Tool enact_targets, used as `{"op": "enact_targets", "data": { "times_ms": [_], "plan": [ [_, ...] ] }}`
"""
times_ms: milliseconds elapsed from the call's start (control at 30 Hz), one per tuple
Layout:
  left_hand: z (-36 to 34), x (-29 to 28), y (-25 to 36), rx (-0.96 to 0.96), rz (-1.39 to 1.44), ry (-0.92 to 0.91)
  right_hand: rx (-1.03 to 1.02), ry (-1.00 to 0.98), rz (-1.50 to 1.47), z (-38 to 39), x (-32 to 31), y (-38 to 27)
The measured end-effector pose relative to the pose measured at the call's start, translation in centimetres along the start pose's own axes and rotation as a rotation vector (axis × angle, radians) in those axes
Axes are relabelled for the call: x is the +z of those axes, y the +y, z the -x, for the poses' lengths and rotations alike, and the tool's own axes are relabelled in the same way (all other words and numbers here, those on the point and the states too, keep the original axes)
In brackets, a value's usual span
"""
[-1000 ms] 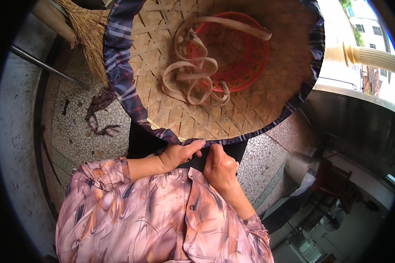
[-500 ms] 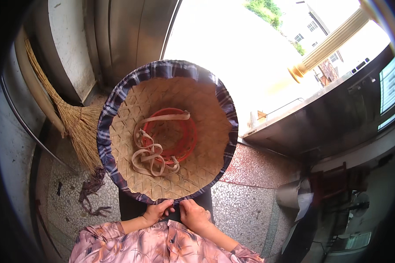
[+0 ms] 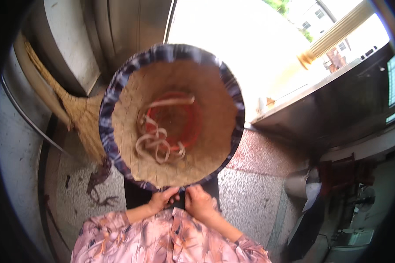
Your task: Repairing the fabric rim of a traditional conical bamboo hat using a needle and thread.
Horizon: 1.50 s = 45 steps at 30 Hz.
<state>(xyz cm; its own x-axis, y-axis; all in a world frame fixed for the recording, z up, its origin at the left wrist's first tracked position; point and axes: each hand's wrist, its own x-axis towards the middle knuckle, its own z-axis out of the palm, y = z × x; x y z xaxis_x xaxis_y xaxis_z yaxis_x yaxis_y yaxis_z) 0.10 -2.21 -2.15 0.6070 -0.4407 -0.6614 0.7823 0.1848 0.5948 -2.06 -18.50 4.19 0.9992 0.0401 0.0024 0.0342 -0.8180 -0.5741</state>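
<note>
The woven hat (image 3: 215, 118) is gripped at its near plaid trim (image 3: 143, 184) by the curled, nearly closed left hand (image 3: 162, 200) and right hand (image 3: 200, 203), with a pale strap (image 3: 173, 101) looped inside it.

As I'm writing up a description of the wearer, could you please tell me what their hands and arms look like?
Both the left hand and right hand are without gloves, and no watch or bracelet shows. The pink sleeves, patterned with dark and orange streaks, leave the lower forearms bare. Blur hides finer details around the fingers.
</note>
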Motion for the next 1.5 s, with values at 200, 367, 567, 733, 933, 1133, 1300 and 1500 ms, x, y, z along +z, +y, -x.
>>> {"op": "enact_targets", "data": {
  "times_ms": [200, 367, 567, 733, 933, 1133, 1300, 1500],
  "plan": [
    [-0.4, 0.3, 1.3, -0.182, -0.047, -0.013, -0.029, 0.005, 0.029, -1.2, -0.7, -0.2],
    [0.2, 0.4, 2.0, -0.19, -0.093, 0.005, -0.037, -0.044, 0.049, -1.4, -0.3, -0.3],
    [-0.1, 0.0, 0.5, -0.2, -0.06, 0.003, -0.084, -0.093, 0.042, -1.7, -0.5, -0.3],
    [0.4, -0.1, 1.6, -0.276, -0.071, -0.047, -0.179, -0.071, 0.01, -1.3, -0.2, 1.4],
    [0.6, -0.3, 2.7, -0.27, -0.127, -0.065, -0.2, -0.018, 0.018, -1.4, 0.2, 1.4],
    [2.6, -0.8, 3.6, 0.129, -0.471, -0.142, -0.21, -0.011, 0.034, -1.5, -0.5, 0.3],
    [6.1, -0.3, 5.7, 0.507, -1.116, -0.1, -0.214, -0.025, 0.07, -1.5, -0.4, 0.0],
    [3.0, 2.0, 7.8, 1.174, -1.349, 0.204, -0.232, 0.015, 0.08, -1.4, -0.3, -0.1]
  ]
}}
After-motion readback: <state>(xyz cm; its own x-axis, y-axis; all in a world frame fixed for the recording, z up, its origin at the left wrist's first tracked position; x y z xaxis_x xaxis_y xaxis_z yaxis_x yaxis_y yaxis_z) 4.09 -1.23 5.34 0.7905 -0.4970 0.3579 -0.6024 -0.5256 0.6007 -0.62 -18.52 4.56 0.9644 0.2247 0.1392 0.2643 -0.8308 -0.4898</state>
